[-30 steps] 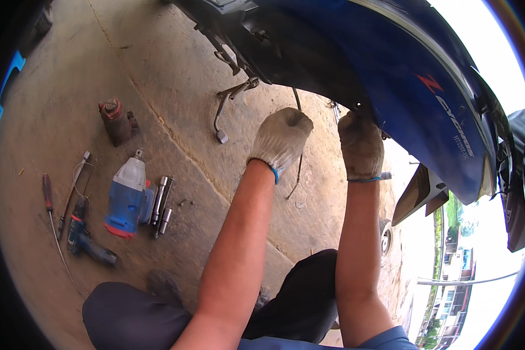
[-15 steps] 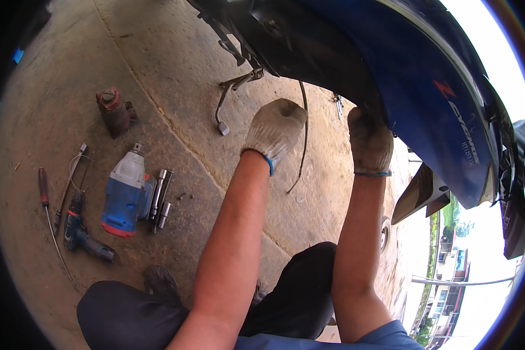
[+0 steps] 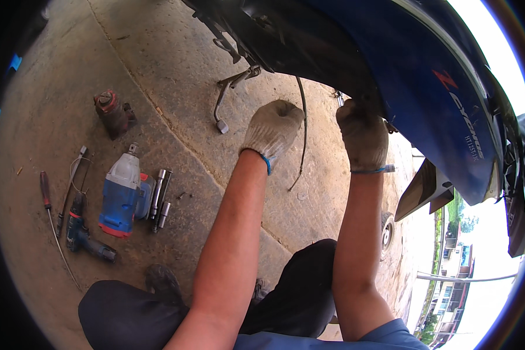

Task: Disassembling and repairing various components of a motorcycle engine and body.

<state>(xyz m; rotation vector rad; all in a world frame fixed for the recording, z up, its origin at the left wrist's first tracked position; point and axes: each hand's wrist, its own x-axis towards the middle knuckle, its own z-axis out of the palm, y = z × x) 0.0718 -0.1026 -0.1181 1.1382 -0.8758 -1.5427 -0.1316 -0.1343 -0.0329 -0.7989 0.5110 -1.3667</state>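
Observation:
My left hand (image 3: 272,129), in a soiled knitted glove with a blue cuff, is curled closed. It sits beside a thin black cable (image 3: 303,140) that hangs from the underside of a blue and black scooter (image 3: 414,99). Whether the hand grips anything is hidden by the glove. Against the lower edge of the scooter's bodywork is my right hand (image 3: 363,137), gloved the same way. Its fingers are bent and closed near the dark underside, and what they hold is hidden.
On the concrete floor at left lie a blue impact wrench (image 3: 119,195), a red bottle jack (image 3: 115,114), a small power screwdriver (image 3: 84,236), a long screwdriver (image 3: 45,189) and metal sockets (image 3: 159,195). The scooter's stand (image 3: 221,102) reaches down ahead of my left hand.
My right hand has shifted slightly left along the scooter's lower edge, with its fingers still bent. My left hand has hardly moved.

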